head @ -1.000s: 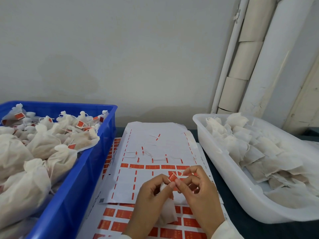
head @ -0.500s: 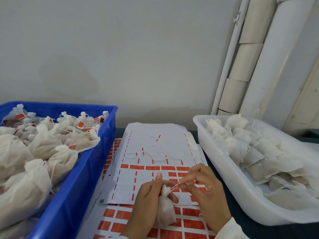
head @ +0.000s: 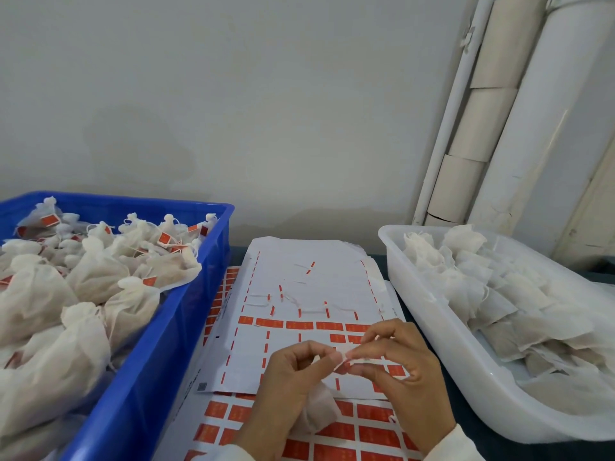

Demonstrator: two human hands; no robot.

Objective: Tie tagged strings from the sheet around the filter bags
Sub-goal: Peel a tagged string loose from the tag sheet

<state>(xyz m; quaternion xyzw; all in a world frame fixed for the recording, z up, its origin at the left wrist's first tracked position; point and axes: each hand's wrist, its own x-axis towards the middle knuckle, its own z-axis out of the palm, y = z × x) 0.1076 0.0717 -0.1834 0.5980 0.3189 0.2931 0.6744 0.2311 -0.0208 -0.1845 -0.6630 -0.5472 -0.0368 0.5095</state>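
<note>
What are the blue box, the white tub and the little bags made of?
Blue crate: probably hard plastic, smooth with a slight shine. White tub: likely plastic too, glossy and a bit see-through. Filter bags: look like thin, matte, crinkly filter paper or fabric; can't tell which.

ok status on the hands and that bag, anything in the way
Left hand grips filter bag at its neck. Right hand pinches the string at the neck. Both over the tag sheet. Nothing in the way.

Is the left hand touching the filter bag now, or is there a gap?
Touching. In the head view the left hand grips the gathered top of the filter bag; the bag hangs below its fingers with no gap visible.
</note>
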